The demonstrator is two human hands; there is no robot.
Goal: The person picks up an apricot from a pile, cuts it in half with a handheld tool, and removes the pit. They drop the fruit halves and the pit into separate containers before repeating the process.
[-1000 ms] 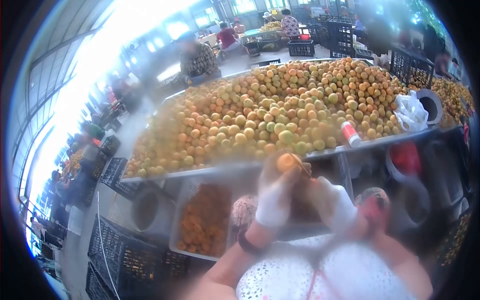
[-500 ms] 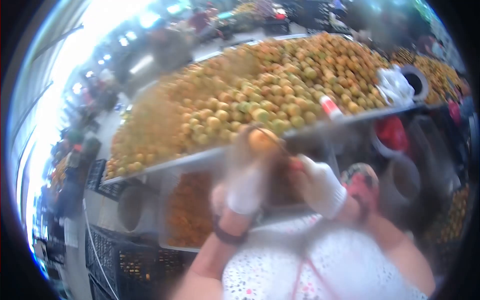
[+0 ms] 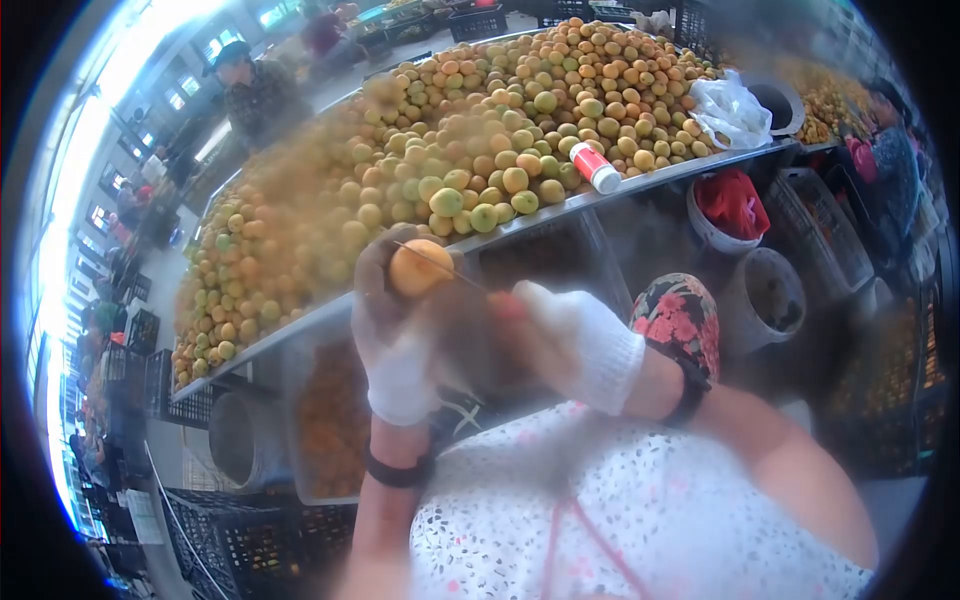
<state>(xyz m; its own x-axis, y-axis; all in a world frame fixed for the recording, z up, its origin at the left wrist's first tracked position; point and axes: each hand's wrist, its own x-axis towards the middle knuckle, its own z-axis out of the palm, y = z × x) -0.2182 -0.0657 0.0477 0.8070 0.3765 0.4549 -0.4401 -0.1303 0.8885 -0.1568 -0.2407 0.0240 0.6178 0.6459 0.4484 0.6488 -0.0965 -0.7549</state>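
Where hall brightens, metal table (image 3: 640,178) (fruit-heaped) tilts.

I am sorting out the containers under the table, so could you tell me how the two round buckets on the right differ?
The nearer bucket looks pale and holds dark contents, too blurred to identify. The farther bucket sits closer to the table edge and holds a red bag. Both are round, open-topped and upright on the floor.

Left hand (image 3: 395,345) gripping fruit (image 3: 418,268); right hand (image 3: 570,335) just right of it, blade (image 3: 440,266) lying across the fruit. Fruit heap on table (image 3: 560,212) sitting directly behind the grip. Tray (image 3: 330,420) lying below-left; buckets (image 3: 765,290) standing right, under the table.
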